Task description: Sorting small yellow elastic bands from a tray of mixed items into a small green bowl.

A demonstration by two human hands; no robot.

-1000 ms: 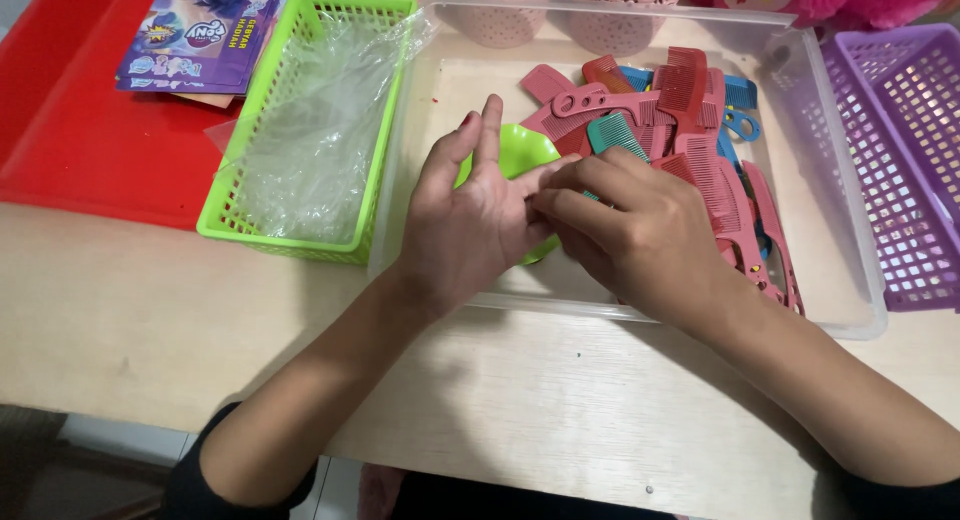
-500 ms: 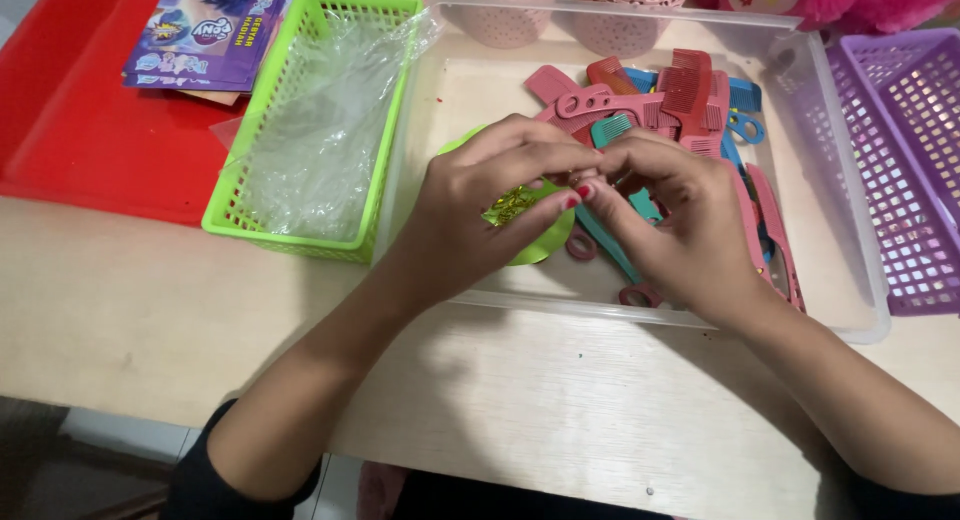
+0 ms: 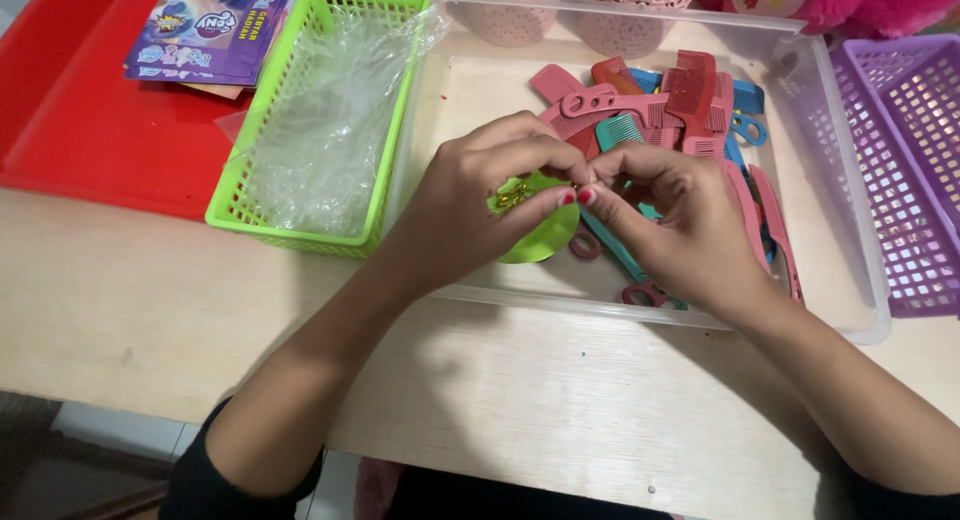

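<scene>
Surface: a pale wooden table [image 3: 560, 400] carries everything; its near edge runs under both forearms, and beyond that edge only a dim strip of floor shows.
Left hand: the left hand [image 3: 470, 215] hovers over a clear plastic tub [image 3: 850, 280], fingers curled in narrow, thumb and fingertips pinched at something too small to make out.
Right hand: the right hand [image 3: 675, 225] meets it tip to tip, fingers bent tight, red nails touching the left thumb; whether it grips the same bit, I cannot tell.
Under the fingers: a round lime-green disc [image 3: 545, 235] with a gold glittery patch [image 3: 512, 195] sits just below the left fingertips, inside the tub.
Beyond the fingers: a heap of pink and teal combs [image 3: 660, 110] fills the tub's far end.
Beside the right wrist: more pink combs [image 3: 775, 230] and a pink loop handle [image 3: 640, 295].
Left of the fingers: a green basket [image 3: 300, 235] lined with crinkled clear film touches the tub.
Further left: a red tray [image 3: 90, 140] with a purple packet [image 3: 205, 30].
Right of the fingers: a purple basket [image 3: 915, 180].
</scene>
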